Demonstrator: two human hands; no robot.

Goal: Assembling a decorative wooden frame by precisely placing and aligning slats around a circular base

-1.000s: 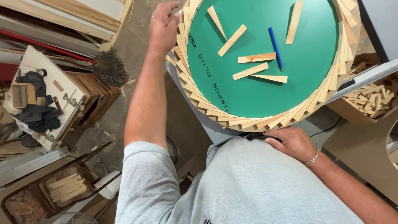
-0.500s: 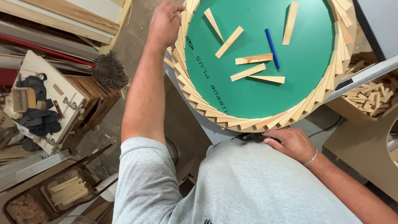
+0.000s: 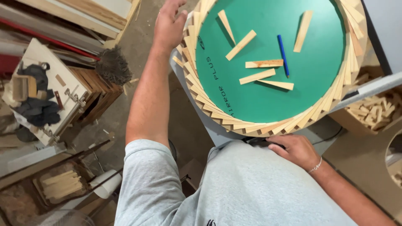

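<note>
2 hands (image 3: pixel 169 26) (image 3: pixel 294 149) flank the green disc (image 3: pixel 268 96) (wood-shim rim), touching its edge.

Between my hands I see a green disc (image 3: pixel 268 96) ringed with pale fanned wood slats (image 3: pixel 197 90); on it, a blue pencil (image 3: pixel 283 55).

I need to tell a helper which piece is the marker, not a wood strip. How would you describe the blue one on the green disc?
Find the round green disc ringed with overlapping wooden strips. Among the loose wooden strips lying on it, the blue pencil lies right of centre, the only thin, dark blue thing there.
</note>
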